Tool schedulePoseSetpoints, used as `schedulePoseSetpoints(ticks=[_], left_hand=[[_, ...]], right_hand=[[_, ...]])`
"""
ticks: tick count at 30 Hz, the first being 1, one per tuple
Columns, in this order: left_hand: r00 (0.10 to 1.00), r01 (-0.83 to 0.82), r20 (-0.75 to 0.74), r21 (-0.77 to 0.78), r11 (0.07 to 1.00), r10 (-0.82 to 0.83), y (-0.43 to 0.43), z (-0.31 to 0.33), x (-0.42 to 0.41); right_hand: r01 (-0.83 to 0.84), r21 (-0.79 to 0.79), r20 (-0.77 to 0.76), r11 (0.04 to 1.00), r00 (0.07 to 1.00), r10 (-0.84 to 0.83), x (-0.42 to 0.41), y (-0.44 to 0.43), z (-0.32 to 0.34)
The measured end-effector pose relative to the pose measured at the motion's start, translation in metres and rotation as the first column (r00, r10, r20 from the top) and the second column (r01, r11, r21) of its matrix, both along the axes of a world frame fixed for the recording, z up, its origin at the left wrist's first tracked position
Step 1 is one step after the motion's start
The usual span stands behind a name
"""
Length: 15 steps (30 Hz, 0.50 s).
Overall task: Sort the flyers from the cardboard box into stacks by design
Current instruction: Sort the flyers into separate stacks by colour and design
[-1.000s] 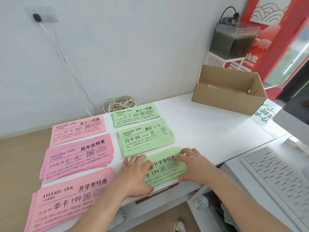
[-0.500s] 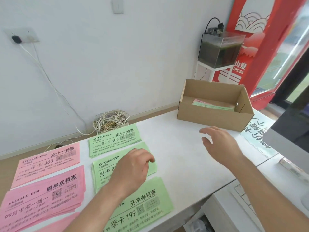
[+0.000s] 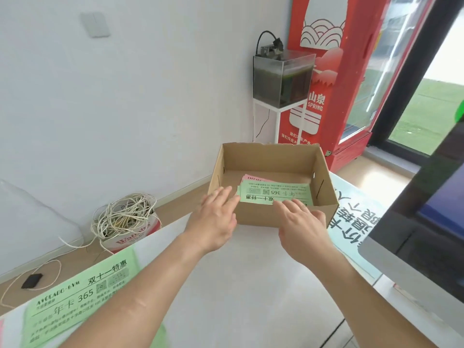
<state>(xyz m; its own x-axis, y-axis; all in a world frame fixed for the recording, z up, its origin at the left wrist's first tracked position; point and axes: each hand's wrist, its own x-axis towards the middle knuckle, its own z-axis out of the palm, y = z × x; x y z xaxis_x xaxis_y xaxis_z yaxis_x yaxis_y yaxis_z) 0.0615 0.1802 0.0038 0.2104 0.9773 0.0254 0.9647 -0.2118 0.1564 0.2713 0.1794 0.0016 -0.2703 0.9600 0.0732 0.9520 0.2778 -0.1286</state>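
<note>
Top green flyer (image 3: 275, 194) lies flat inside the cardboard box (image 3: 253, 218), print upside-down to the wearer, reading "365". Offset green edges at its left end show at least 1 more green sheet under it. 1 pink flyer (image 3: 253, 177) peeks out behind, toward the far wall. So 2 colours are in the box; exact sheet count can't be told.

1 box, open-topped, sits on the white table (image 3: 251, 285) toward its far side.

2 hands are at the box's near wall. L hand (image 3: 216, 219): fingers straight and close together, tips by the flyer's left end; contact unclear. R hand (image 3: 303, 224): fingers reach over the near wall w/ tips on the flyer's near edge. Its thumb is hidden, so can't tell if it pinches the sheet or only rests on it.

Btm left on the table is 1 green stack (image 3: 80, 292), also "365", and a 2nd green patch (image 3: 160, 334) shows at the frame edge.

Further out: 1 printed sheet (image 3: 351, 222) under the box's right side, 1 monitor (image 3: 414, 247) at right, 1 cable coil (image 3: 125, 217) on the floor, 1 tank (image 3: 281, 81) of green water on a white stand, 1 red cooler (image 3: 334, 71), 1 wall switch (image 3: 95, 23).
</note>
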Motion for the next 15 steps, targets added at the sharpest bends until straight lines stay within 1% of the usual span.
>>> schedulePoseSetpoints(ticks=[2, 4, 5, 7, 8, 10, 12, 13, 15], left_hand=[[0.995, -0.019, -0.094, 0.003, 1.000, 0.019, 0.006, 0.005, -0.002], [0.988, -0.035, -0.148, 0.020, 0.999, 0.038, -0.001, 0.015, -0.006], [0.986, -0.047, -0.161, -0.005, 0.999, 0.045, -0.005, 0.021, -0.008], [0.984, -0.062, -0.174, -0.107, 0.992, 0.042, -0.002, 0.032, -0.008], [0.984, -0.050, -0.178, -0.139, 0.989, 0.025, 0.005, 0.036, -0.006], [0.970, 0.016, -0.236, -0.199, 0.980, -0.064, 0.030, 0.036, 0.003], [0.926, 0.090, -0.324, -0.306, 0.948, -0.193, 0.059, 0.023, 0.016], [0.909, 0.104, -0.340, -0.375, 0.921, -0.241, 0.072, 0.013, 0.023], [0.889, 0.081, -0.357, -0.491, 0.868, -0.285, 0.089, -0.005, 0.031]], right_hand=[[-0.029, 0.003, -0.039, 1.000, 0.999, 0.029, 0.001, -0.005, 0.006], [-0.067, -0.088, -0.091, 0.994, 0.994, 0.059, 0.002, -0.011, 0.015], [-0.082, -0.158, -0.123, 0.984, 0.990, 0.063, 0.002, -0.012, 0.021], [-0.101, -0.286, -0.175, 0.953, 0.983, 0.052, 0.005, -0.007, 0.037], [-0.104, -0.326, -0.173, 0.940, 0.984, 0.049, 0.006, 0.001, 0.043], [-0.087, -0.386, -0.099, 0.919, 0.994, 0.052, 0.004, 0.024, 0.050], [-0.062, -0.447, 0.003, 0.892, 0.997, 0.071, -0.004, 0.050, 0.042], [-0.055, -0.483, 0.058, 0.874, 0.994, 0.094, -0.010, 0.061, 0.033], [-0.039, -0.550, 0.152, 0.835, 0.978, 0.146, -0.018, 0.078, 0.012]])
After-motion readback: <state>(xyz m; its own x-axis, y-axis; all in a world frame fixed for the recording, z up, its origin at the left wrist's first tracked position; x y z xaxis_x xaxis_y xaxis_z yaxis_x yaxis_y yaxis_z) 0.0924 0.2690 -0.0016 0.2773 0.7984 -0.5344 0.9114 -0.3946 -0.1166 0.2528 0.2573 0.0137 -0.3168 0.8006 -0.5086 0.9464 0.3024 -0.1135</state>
